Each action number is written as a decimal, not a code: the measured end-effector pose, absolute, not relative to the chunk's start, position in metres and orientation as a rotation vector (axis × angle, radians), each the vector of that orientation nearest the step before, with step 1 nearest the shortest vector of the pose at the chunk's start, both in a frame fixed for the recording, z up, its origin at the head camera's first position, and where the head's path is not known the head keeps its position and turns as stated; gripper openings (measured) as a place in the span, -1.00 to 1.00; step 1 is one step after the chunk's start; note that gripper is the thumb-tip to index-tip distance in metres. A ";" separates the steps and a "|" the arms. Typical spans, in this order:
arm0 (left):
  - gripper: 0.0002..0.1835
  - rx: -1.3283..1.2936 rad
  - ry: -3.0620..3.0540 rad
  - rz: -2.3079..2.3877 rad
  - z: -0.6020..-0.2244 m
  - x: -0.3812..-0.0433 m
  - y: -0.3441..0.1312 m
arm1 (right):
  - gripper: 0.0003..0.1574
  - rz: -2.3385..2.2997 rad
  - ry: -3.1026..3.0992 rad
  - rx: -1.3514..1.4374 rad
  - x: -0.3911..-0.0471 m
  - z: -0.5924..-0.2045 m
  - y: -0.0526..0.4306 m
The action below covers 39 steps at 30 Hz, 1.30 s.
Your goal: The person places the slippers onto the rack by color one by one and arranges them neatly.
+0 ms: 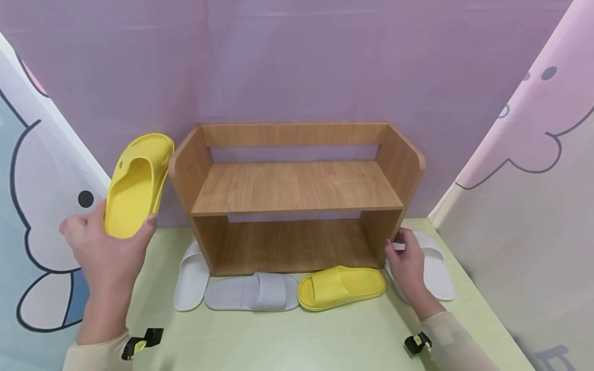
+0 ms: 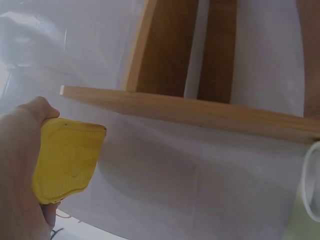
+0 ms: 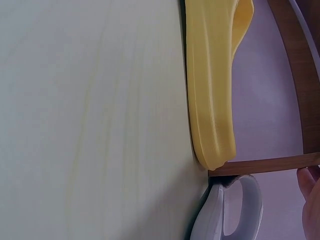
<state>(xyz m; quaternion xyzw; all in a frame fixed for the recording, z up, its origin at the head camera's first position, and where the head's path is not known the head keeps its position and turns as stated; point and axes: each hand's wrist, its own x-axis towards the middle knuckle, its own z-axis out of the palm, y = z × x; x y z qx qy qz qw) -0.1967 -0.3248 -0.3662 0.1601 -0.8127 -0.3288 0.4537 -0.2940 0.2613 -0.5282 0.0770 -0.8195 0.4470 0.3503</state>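
My left hand [image 1: 111,252] holds a yellow slipper [image 1: 162,154] by its heel end, raised toe up beside the left end of a two-tier wooden shelf [image 1: 297,188]. In the left wrist view the slipper's sole [image 2: 70,160] shows, with the shelf's side panel [image 2: 200,112] a short way off. My right hand [image 1: 408,265] is low at the shelf's right side. In the right wrist view its fingertips [image 3: 306,182] touch the outer face of the side panel. A white slipper [image 1: 438,273] lies partly hidden behind this hand.
Along the shelf's front lie a grey slipper [image 1: 232,293] and another yellow slipper [image 1: 341,288]. A white slipper [image 1: 190,283] rests by the shelf's left end. All stand on a pale green tabletop [image 1: 278,340]. Behind hangs a purple curtain [image 1: 297,62], with printed curtains at both sides.
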 end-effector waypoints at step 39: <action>-0.07 0.188 -1.941 -0.776 -0.319 -0.195 -0.273 | -0.61 1.145 -2.122 0.201 -0.295 -0.529 0.262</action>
